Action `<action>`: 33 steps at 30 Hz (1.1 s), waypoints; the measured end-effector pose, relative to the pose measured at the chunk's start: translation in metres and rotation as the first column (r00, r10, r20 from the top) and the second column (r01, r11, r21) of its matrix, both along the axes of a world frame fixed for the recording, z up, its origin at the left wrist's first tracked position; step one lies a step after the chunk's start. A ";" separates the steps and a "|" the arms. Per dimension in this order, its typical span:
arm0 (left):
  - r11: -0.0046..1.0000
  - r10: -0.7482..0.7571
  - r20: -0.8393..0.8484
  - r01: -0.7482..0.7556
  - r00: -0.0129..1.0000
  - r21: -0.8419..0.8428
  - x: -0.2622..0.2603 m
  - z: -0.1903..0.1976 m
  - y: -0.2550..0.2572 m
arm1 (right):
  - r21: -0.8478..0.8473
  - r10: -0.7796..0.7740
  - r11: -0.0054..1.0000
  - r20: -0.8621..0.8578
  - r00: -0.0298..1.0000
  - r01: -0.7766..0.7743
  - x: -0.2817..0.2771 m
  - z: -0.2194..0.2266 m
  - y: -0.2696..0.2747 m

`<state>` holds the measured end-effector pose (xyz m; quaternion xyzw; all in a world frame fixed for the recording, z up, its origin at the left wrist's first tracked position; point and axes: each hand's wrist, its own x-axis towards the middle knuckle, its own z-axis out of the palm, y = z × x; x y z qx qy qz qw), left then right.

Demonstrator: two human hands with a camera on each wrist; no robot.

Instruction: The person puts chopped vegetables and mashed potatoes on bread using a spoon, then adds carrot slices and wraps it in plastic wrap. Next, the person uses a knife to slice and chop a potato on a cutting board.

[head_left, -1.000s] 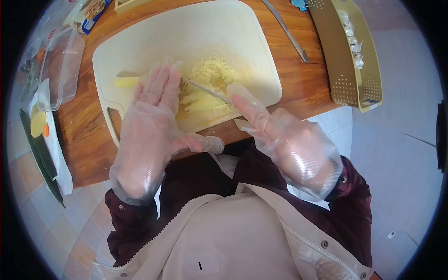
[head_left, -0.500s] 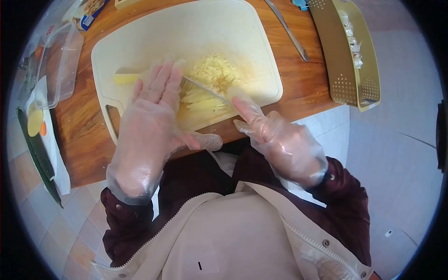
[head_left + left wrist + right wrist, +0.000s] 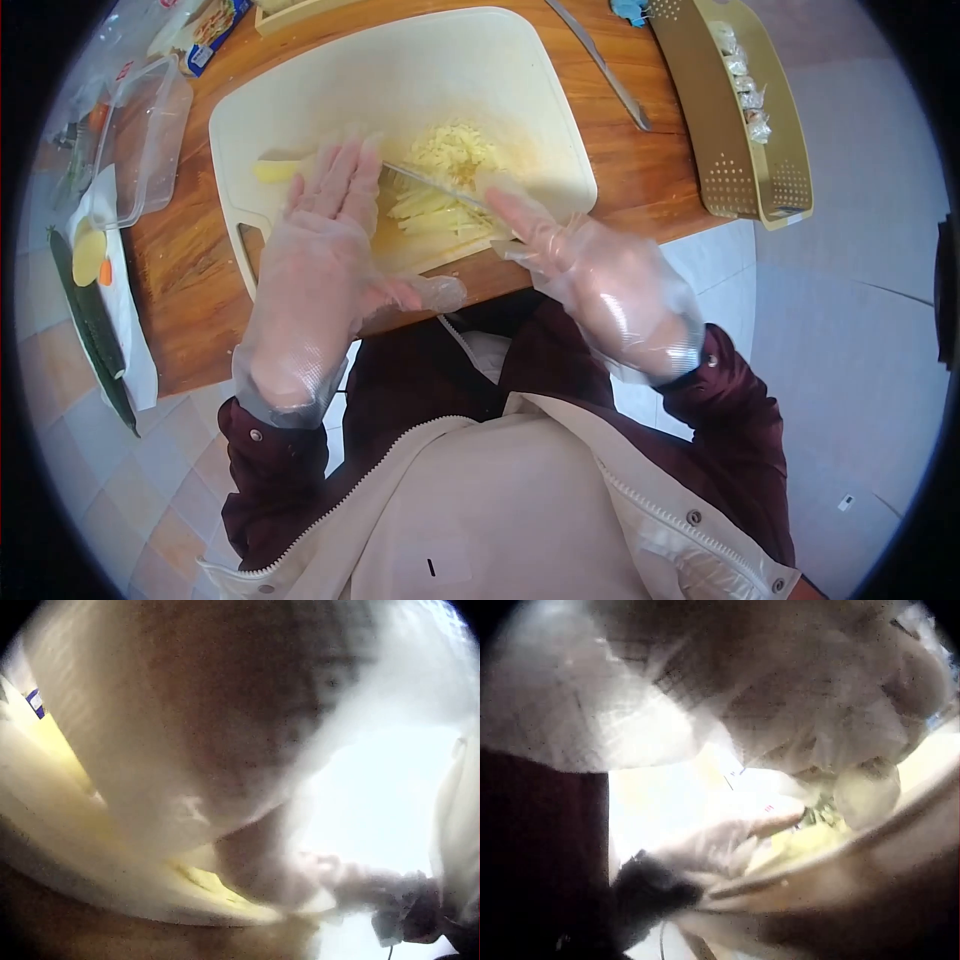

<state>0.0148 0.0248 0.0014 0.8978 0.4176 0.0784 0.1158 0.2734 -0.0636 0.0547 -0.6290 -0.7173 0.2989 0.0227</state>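
Note:
My gloved left hand [image 3: 325, 250] lies with straight fingers over a pale yellow vegetable piece [image 3: 275, 170] on the white cutting board [image 3: 480, 60]. One end of the piece sticks out to the left; the rest is hidden under the fingers. In my gloved right hand [image 3: 600, 275] I grip a knife [image 3: 435, 184], index finger stretched along it, handle hidden. Its blade slants across the board, tip right beside the left fingers. Pale yellow strips [image 3: 440, 212] lie below the blade, finer chopped bits [image 3: 455, 148] above it. Both wrist views are mostly filled by blurred glove.
A second long metal blade [image 3: 605, 70] lies right of the board, near a tan perforated basket [image 3: 715, 130] with wrapped lumps. At the left are a clear plastic box [image 3: 150, 140], a cucumber [image 3: 95, 320] and a yellow slice [image 3: 88, 252] on white paper.
Both hands keep nearly the same places, with the knife still beside the left fingers. My right wrist has come slightly inward. The whole head view has shifted a little.

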 end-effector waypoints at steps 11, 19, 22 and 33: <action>0.999 -0.011 0.023 0.012 1.000 -0.037 0.002 0.000 0.003 | -0.038 -0.084 0.996 -0.336 0.938 0.075 0.006 -0.025 -0.007; 0.995 0.032 0.024 -0.029 0.999 -0.098 0.003 0.006 0.003 | -0.081 -0.034 0.997 -0.272 0.962 0.013 0.010 0.015 0.002; 0.998 0.017 0.042 -0.015 0.999 -0.066 0.002 0.002 0.001 | -0.003 -0.010 1.000 -0.420 0.907 0.009 0.012 -0.007 -0.009; 0.995 0.027 0.024 -0.024 0.999 -0.093 0.003 0.008 0.005 | -0.149 -0.092 0.988 -0.361 0.928 0.040 0.014 0.000 -0.003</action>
